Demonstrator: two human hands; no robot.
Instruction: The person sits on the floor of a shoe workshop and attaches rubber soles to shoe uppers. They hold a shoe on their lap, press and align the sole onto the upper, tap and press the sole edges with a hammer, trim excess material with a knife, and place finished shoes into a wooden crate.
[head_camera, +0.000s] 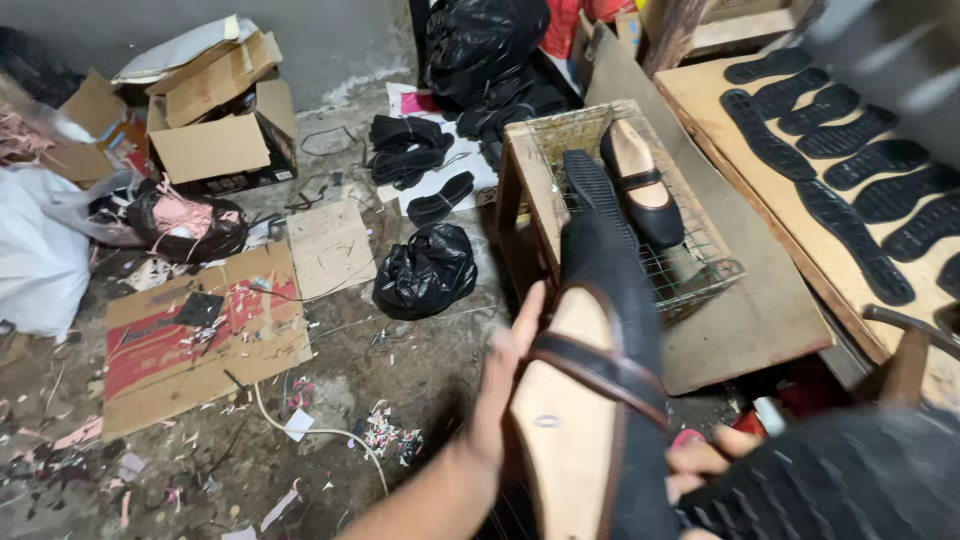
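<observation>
Cardboard, a flattened brown sheet with red print (195, 340), lies on the littered floor well left of the black strapped shoe with a tan insole (590, 400). Your left hand (500, 385) wraps that shoe's left edge, thumb on the insole, tilting the opening up toward you so the interior shows. A matching black shoe (640, 180) rests beyond it on the wooden wire-mesh rack (690, 270). Your right hand (700, 460) touches its lower right side, fingers curled; whether it actually grips cannot be told.

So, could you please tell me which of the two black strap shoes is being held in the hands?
The near shoe, gripped by the left hand, with the right hand's fingers beside it. The other shoe rests untouched on the wire mesh rack.
</observation>
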